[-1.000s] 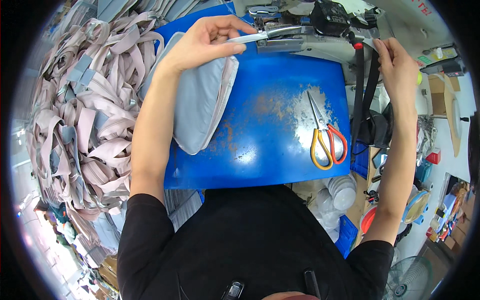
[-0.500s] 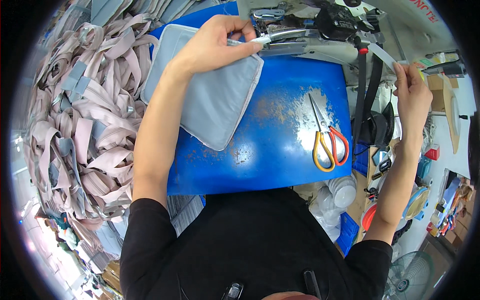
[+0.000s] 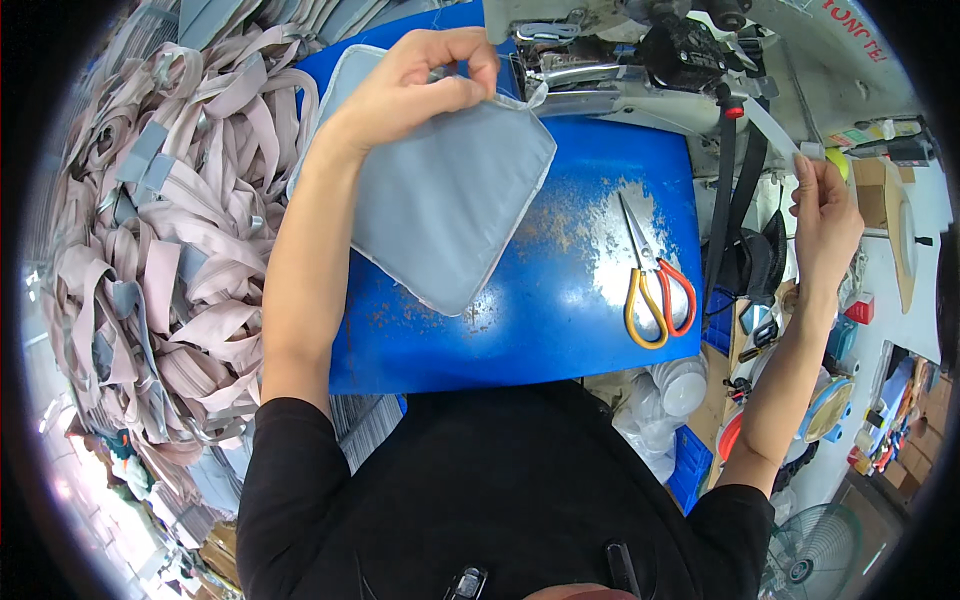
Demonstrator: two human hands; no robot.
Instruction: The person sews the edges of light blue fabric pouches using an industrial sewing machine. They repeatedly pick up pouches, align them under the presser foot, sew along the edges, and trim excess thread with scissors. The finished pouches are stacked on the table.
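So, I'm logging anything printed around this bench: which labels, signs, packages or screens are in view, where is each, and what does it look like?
Red lettering: painted on the pale machine body, top right; partly cut off.
Small sticker: on the machine's right end, rectangular, green and pale bands with a red patch.
Cardboard box: right edge, just below the sticker, plain brown.
No screens show.

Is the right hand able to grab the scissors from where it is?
Probably yes. The scissors lie bare on the blue table, nothing on top, just inward of the right hand. But its fingers pinch a pale tape strip.
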